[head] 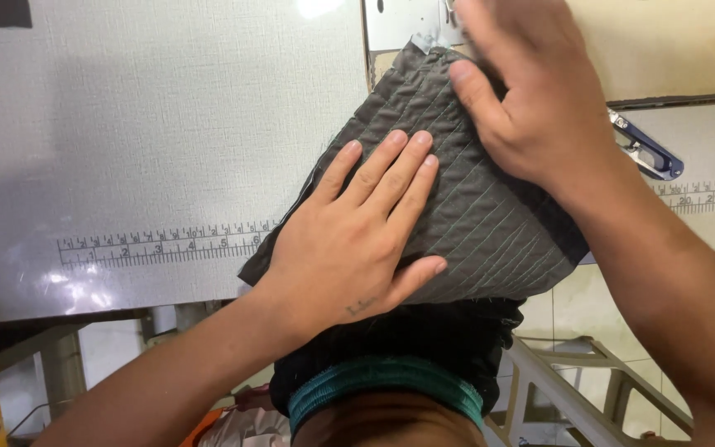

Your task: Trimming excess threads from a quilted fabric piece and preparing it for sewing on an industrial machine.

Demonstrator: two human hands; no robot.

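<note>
Nearest the camera, a dark bundle edged with a teal ribbed band point(384, 382) sits at the table's near edge. Above it, the left hand point(356, 240) lies flat, fingers spread, pressing the dark grey quilted fabric piece with fine teal stitch lines point(490, 219), a roughly diamond-shaped panel that overhangs the near edge of the pale grey textured worktable with printed ruler strips point(151, 141). The right hand point(531, 99) rests on the panel's far corner, fingers together and bent downward; whether it pinches the cloth cannot be told. Risk: the table surface looks smooth and glossy, so uneven pressure from either palm could let the soft padded panel skew or slide off the edge. Further right lie blue-handled metal thread snips point(645, 151), close to the right wrist, which could knock them.
</note>
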